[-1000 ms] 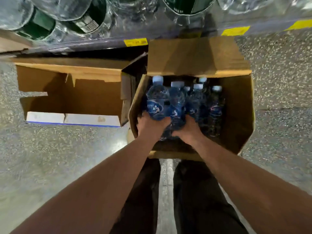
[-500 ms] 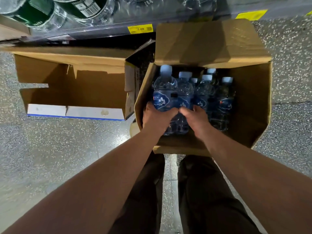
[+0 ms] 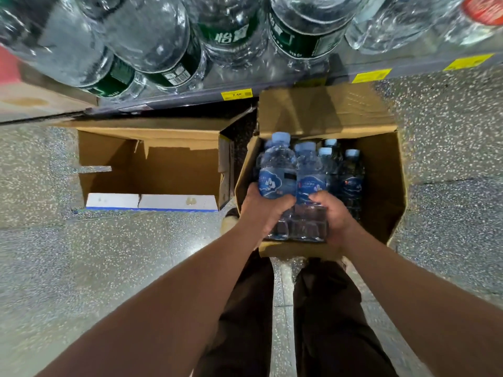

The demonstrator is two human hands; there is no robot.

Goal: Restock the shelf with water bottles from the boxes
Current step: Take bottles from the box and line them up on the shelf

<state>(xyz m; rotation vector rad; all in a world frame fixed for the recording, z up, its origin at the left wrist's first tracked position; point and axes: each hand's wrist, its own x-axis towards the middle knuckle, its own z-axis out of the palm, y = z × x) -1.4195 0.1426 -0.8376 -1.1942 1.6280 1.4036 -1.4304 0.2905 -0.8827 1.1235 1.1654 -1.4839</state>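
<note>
Both hands are down in the open box (image 3: 382,186) on the speckled floor (image 3: 81,268). The left hand (image 3: 265,210) has its fingers wrapped tight around a blue-label bottle (image 3: 277,174), just under the label. The right hand (image 3: 330,217) is clamped the same way on a second bottle (image 3: 310,180), which touches the first. Both bottles are upright at the front of the box (can't tell if their bases are off the bottom). A few remaining bottles (image 3: 351,180) stand just behind them. Another cardboard box (image 3: 152,170) sits open to the left. The shelf (image 3: 190,97) up top holds big green-label bottles (image 3: 152,36), with a yellow price tag (image 3: 236,93) on its edge.
</note>
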